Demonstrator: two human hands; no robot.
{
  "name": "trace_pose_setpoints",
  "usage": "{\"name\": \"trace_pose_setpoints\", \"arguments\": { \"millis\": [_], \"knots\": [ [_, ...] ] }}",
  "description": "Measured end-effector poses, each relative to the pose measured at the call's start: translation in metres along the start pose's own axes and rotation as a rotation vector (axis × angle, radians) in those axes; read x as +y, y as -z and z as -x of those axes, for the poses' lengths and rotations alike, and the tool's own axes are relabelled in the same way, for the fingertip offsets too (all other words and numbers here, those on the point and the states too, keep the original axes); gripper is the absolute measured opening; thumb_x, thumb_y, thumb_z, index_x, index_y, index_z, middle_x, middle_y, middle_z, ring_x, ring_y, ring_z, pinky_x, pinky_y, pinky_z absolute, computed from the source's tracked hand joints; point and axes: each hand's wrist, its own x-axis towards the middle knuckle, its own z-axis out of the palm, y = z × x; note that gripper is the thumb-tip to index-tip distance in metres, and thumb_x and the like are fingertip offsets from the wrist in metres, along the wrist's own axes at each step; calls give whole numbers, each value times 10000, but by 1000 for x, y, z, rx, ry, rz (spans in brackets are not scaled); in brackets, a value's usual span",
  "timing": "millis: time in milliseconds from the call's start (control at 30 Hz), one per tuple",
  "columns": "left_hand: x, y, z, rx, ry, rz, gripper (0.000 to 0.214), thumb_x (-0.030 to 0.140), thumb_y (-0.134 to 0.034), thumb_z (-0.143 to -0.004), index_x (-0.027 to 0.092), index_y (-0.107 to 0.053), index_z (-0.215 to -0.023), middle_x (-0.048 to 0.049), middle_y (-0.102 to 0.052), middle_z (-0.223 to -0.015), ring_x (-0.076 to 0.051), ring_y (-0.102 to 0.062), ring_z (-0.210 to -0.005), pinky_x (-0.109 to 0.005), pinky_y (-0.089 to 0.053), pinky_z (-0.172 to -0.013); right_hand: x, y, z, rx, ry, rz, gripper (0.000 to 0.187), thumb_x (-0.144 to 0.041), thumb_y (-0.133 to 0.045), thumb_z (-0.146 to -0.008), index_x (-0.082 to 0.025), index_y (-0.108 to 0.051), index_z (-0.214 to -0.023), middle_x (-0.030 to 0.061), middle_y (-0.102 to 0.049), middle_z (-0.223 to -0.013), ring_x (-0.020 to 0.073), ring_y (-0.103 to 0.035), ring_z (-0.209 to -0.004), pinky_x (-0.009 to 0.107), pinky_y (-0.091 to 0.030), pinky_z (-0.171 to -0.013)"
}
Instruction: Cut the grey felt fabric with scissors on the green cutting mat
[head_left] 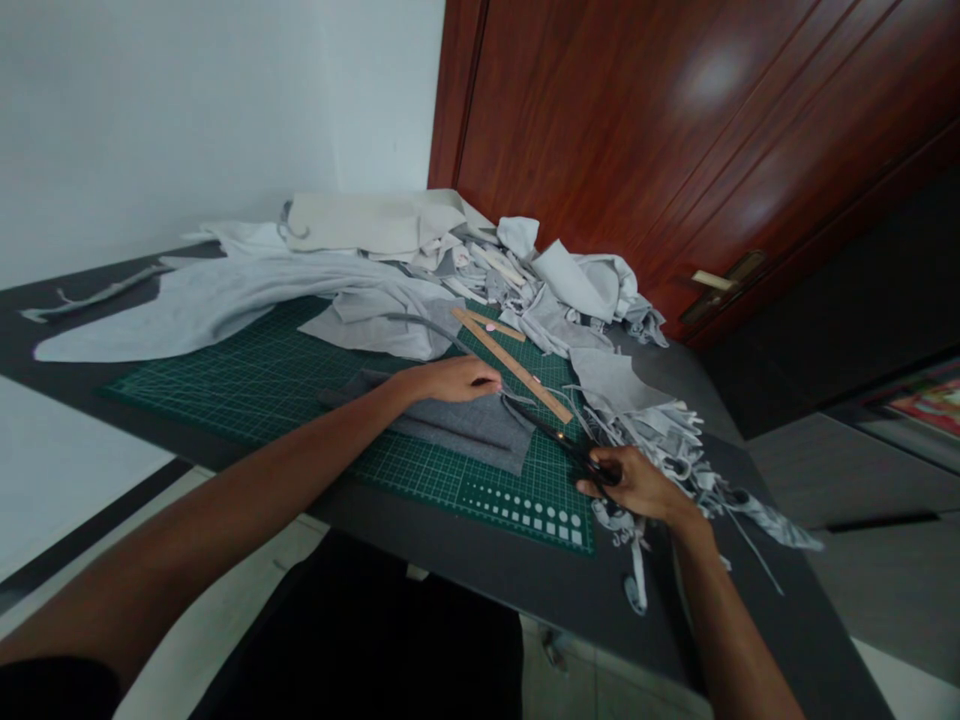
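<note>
Two bare hands work over a dark grey woven cloth panel [457, 430] laid on a green gridded cutting mat [262, 390]. The left hand [450, 380] rests palm down with its fingers together and extended, gripping nothing; its flat weight on the panel's upper edge appears to keep the cloth from sliding on the mat. The right hand [634, 485] is closed around the finger loops of long black-handled steel scissors [559, 442], whose blades reach up and left past the panel's right corner, their tips near the left hand's fingertips. How far the blades stand apart is too fine to tell from this view. A straight wooden ruler [514, 365] lies aslant on the mat just beyond the scissors, seemingly left within easy reach. The mat itself shields a dark grey tabletop [480, 580]. Crumpled pale grey fabric offcuts [577, 290] are heaped toward the far corner, apparently pushed clear of the work area, while tangled pale grey strips [645, 430] spill past the mat's right side. A long pale grey cloth sheet [165, 320] stretches along the left, below a white wall [187, 130]. A reddish-brown wooden door [675, 130] stands at right.
</note>
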Motion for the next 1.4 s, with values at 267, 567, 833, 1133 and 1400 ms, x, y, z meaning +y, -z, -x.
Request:
{"name": "trace_pose_setpoints", "arguments": {
  "millis": [267,567,833,1133,1400],
  "knots": [
    [-4,-2,0,19,-24,46,261,271,-463,-987,170,-645,-831,-35,-670,-795,-152,-602,-731,-255,-391,-701,0,-2,-2,26,46,-8,449,-548,-687,-813,-198,-454,-656,-50,-401,-611,113,-384,-584,235,-313,-523],
    [0,-7,-2,-31,16,-16,323,294,-403,-1014,168,-603,-794,-46,-644,-794,-163,-585,-756,-267,-402,-737,1,-4,-3,36,76,0,442,-523,-692,-818,-205,-434,-652,-54,-384,-612,108,-366,-569,236,-292,-511],
    [-3,-9,-3,-28,41,-3,311,305,-401,-1017,171,-618,-838,-58,-665,-842,-174,-603,-823,-272,-405,-774,5,-4,-3,44,110,29,458,-554,-670,-840,-202,-442,-658,-52,-389,-612,107,-366,-570,235,-299,-513],
    [-1,-7,-3,-15,35,42,313,295,-415,-1006,168,-607,-794,-60,-673,-827,-166,-599,-785,-269,-405,-756,2,-4,-4,80,138,54,422,-497,-676,-842,-199,-451,-644,-51,-396,-594,101,-355,-557,238,-282,-505],
    [-2,-7,-4,-27,27,55,310,295,-416,-1011,159,-639,-842,-74,-695,-880,-169,-614,-826,-271,-419,-795,5,-5,-4,72,134,67,426,-498,-676,-849,-200,-442,-654,-57,-382,-605,100,-347,-567,237,-276,-513]
  ]
}}
